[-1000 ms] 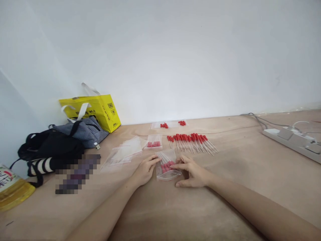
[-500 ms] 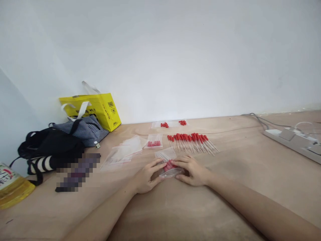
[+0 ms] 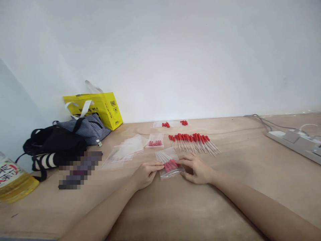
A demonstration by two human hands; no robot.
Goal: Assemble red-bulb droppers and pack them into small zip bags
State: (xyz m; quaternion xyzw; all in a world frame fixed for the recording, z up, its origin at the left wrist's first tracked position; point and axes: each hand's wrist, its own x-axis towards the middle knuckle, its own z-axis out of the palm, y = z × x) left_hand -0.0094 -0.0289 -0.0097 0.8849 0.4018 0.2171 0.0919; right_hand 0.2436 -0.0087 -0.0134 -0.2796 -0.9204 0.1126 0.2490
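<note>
A clear zip bag (image 3: 172,174) lies flat on the table between my hands, its zip end toward me. Inside it are several droppers (image 3: 170,165) with red rubber bulbs and thin clear stems pointing away. My left hand (image 3: 146,173) has its fingers pressed together at the bag's left edge. On the right side, the fingertips of my right hand (image 3: 197,169) touch the bag near the bulbs, with the thumb held apart by the bag's corner. Beyond my right hand, loose red-bulbed droppers (image 3: 192,142) lie in a row.
Another filled zip bag (image 3: 154,140) lies behind, beside overlapping empty bags (image 3: 129,148). At the wall is a clear bag with red bulbs (image 3: 184,123). Bags, including a yellow one (image 3: 111,112), and an oil bottle (image 3: 18,182) stand left; a power strip (image 3: 296,144) lies right.
My left fingers have drawn back from over the bulbs to the bag's left edge and closed together. My right hand has eased slightly rightward. More of the bag and bulbs shows.
</note>
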